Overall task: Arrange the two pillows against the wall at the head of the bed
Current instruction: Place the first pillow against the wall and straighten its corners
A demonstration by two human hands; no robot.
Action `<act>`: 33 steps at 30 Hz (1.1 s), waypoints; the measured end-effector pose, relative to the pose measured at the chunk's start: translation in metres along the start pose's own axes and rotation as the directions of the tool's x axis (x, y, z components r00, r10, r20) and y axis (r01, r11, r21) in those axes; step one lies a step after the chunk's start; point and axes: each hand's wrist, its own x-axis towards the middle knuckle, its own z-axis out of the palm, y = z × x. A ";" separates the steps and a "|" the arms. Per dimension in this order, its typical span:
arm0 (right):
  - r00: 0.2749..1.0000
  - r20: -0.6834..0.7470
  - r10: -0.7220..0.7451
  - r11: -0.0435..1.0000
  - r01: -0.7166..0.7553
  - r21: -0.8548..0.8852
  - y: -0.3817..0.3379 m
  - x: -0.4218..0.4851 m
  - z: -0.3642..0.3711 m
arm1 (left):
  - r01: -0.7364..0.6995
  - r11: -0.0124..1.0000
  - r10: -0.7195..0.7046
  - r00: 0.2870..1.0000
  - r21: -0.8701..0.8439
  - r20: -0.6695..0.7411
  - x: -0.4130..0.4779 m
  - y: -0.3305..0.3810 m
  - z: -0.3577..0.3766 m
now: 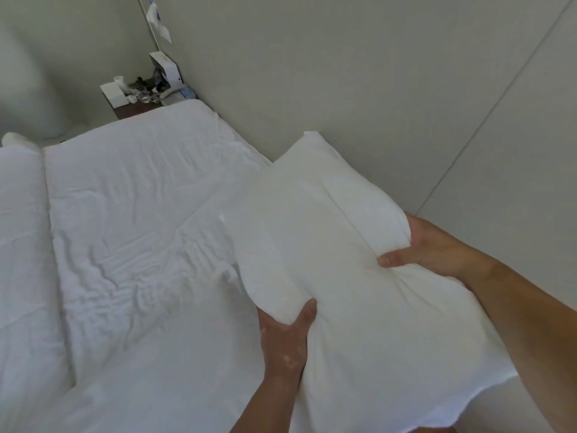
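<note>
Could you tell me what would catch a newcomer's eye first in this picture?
The plump white fabric pillow fills the right foreground, gripped by the left hand at its near edge and the right hand at its right side. Behind it spreads the wrinkled white bed sheet, with a cluttered dark bedside table in the far corner.

White pillow (327, 245) (creased, plump) held tilted beside the wall (343, 73).

The left hand (285, 335) was closed in a grip, thumb on top, its forearm raised from the lower edge. The right hand (427, 248) was likewise clenched, thumb pressed inward, its bare forearm extended from the lower right.
</note>
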 end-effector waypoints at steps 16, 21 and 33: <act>0.981 0.169 0.094 0.991 -0.077 -0.108 0.198 0.074 -0.035 | 0.416 0.883 -0.427 0.904 0.216 0.008 0.032 -0.166 0.101; 0.977 0.106 0.186 0.980 -0.177 -0.091 0.224 0.048 -0.037 | 0.462 0.811 -0.505 0.863 0.358 0.029 0.025 -0.161 0.094; 0.985 0.012 0.175 0.957 -0.167 -0.238 0.190 0.017 -0.007 | -0.058 0.596 -0.232 0.943 0.801 0.240 0.115 -0.011 0.139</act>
